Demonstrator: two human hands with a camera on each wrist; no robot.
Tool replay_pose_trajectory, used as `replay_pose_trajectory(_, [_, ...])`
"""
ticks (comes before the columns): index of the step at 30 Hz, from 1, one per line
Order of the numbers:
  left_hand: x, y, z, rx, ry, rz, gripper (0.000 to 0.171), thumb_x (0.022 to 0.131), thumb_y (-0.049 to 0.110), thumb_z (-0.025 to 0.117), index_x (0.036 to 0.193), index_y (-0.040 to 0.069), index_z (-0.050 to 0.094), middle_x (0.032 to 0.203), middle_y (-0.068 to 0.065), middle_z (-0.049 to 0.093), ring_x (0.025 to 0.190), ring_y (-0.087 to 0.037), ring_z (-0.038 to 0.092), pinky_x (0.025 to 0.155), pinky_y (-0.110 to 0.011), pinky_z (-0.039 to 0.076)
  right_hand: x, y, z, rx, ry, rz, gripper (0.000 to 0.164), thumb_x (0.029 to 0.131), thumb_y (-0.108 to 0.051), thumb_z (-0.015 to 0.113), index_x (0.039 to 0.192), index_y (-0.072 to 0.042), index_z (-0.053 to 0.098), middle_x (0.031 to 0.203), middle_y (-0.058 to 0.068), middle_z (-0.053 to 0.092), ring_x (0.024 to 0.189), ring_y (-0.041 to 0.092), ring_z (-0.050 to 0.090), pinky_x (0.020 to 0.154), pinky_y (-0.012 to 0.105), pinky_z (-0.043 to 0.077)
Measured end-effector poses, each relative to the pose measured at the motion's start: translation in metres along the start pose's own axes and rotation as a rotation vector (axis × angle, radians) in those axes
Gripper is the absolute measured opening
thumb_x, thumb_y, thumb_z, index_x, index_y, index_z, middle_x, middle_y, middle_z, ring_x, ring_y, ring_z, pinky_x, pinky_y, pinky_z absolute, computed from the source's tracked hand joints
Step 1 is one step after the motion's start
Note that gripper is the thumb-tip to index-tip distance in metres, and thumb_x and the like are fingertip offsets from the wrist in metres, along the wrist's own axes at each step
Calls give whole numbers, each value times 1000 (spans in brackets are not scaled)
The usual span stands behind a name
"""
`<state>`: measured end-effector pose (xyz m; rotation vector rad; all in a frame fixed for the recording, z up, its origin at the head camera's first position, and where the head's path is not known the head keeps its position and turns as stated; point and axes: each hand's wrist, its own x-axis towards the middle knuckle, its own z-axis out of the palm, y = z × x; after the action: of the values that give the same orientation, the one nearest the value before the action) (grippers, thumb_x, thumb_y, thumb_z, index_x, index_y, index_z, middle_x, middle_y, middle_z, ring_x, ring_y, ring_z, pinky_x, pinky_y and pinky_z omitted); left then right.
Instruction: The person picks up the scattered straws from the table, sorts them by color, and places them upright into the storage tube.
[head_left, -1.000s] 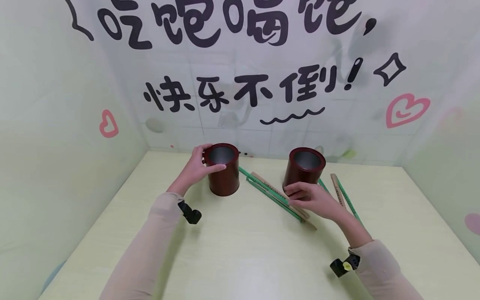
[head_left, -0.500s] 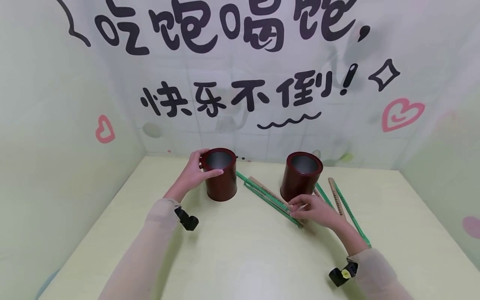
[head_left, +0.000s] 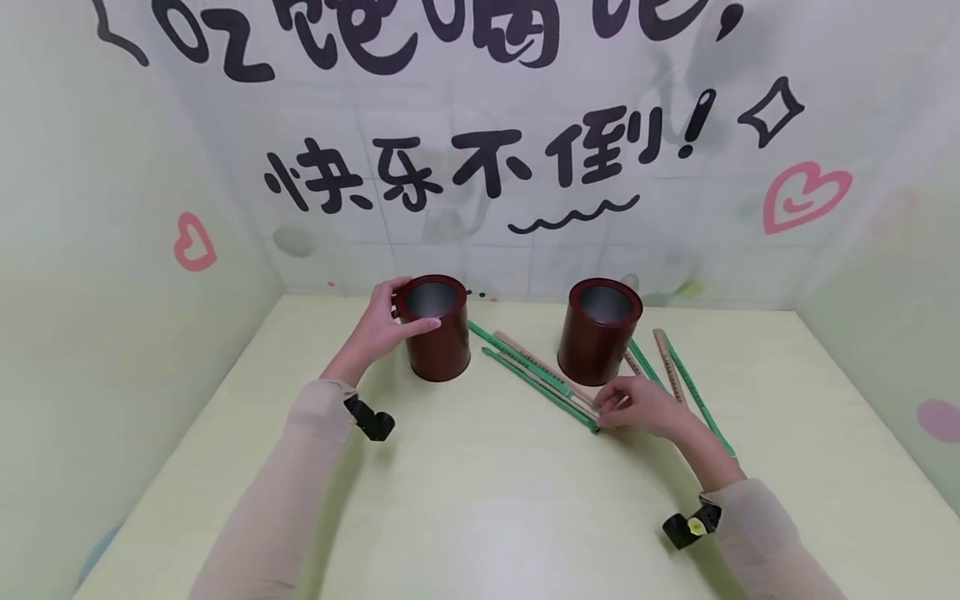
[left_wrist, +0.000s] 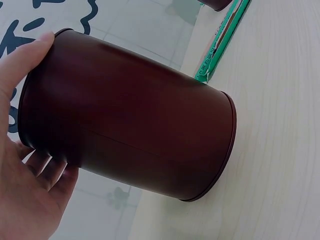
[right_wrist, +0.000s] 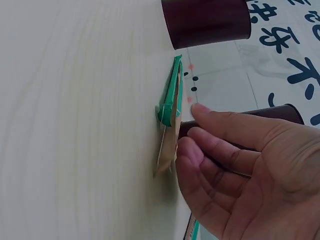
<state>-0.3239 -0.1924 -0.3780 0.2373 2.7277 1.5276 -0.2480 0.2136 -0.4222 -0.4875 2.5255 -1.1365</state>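
Note:
Two dark red, open-topped canisters stand upright on the table. My left hand [head_left: 378, 333] holds the left canister [head_left: 438, 350] by its rim, thumb on the near side and fingers round the far side. Its seamed wall fills much of the left wrist view. My right hand [head_left: 648, 408] is just in front of the right canister [head_left: 596, 346], fingers bent, at the near ends of long wrapped chopsticks. In the right wrist view, a green wrapper [right_wrist: 172, 92] and a brown wrapper [right_wrist: 167, 145] lie beside my fingertips [right_wrist: 190, 150]. Thumb and index finger are apart there.
Right of the right canister lie more wrapped chopsticks, brown [head_left: 670, 362] and green [head_left: 701, 398], partly behind my right forearm. A printed curtain [head_left: 480, 167] closes off the back and sides of the pale table [head_left: 480, 500].
My right hand has shifted slightly right along the chopsticks, whose green and brown wrappers now lie spread differently. The brown end that stuck out near me no longer shows. The left hand keeps its hold.

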Motion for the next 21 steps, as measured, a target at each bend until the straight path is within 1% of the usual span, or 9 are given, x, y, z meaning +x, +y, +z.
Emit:
replay_pose_trajectory(3, [-1, -1, 1, -12, 13, 17, 90, 86, 33, 78, 153, 7, 24, 153, -18, 28, 137, -34, 37, 112, -52, 41, -4, -1, 1, -69, 10, 31, 23, 82, -11, 79, 98, 0, 67, 82, 4, 64, 74, 13, 56, 63, 24, 47])
replay_pose_trajectory(7, [-5, -2, 2, -10, 9, -5, 91, 85, 34, 78, 153, 8, 24, 153, -17, 28, 137, -35, 37, 111, -53, 42, -6, 1, 9, -127, -12, 55, 18, 81, -10, 79, 91, -5, 67, 74, -2, 60, 68, 11, 53, 60, 24, 45])
replay_pose_trajectory(9, [-7, -4, 3, -6, -3, -25, 92, 85, 35, 78, 154, 8, 23, 154, -16, 28, 138, -34, 36, 111, -53, 42, -6, 3, 14, -122, -23, 61, 12, 82, -8, 76, 90, -5, 67, 73, -2, 60, 66, 11, 53, 59, 24, 45])
replay_pose_trajectory(11, [-9, -5, 4, -5, -11, -34, 92, 85, 35, 78, 154, 9, 23, 155, -16, 28, 139, -35, 35, 110, -54, 43, -6, 5, 16, -109, -16, 46, 8, 82, -4, 72, 89, -4, 67, 74, -1, 61, 66, 11, 53, 58, 23, 44])
replay_pose_trajectory(14, [-9, -5, 3, -7, -3, -26, 92, 85, 35, 78, 154, 9, 23, 155, -16, 28, 139, -35, 35, 110, -54, 43, -5, 9, 15, -96, 2, 13, 9, 82, -1, 66, 90, -2, 68, 77, 2, 64, 67, 12, 52, 57, 22, 43])
replay_pose_trajectory(18, [-7, -2, 1, -7, 4, -19, 90, 86, 33, 78, 154, 8, 23, 155, -16, 28, 139, -35, 34, 110, -54, 43, -3, 12, 9, -71, -1, -17, 10, 83, -3, 66, 93, 0, 69, 80, 3, 65, 70, 10, 52, 59, 21, 45])
replay_pose_trajectory(21, [-5, 0, 0, -12, 5, -16, 91, 85, 34, 77, 154, 8, 23, 155, -16, 28, 140, -35, 34, 111, -54, 42, -4, 11, 1, -3, -6, -31, 12, 87, -4, 67, 96, 3, 68, 82, 4, 64, 71, 8, 53, 62, 21, 48])
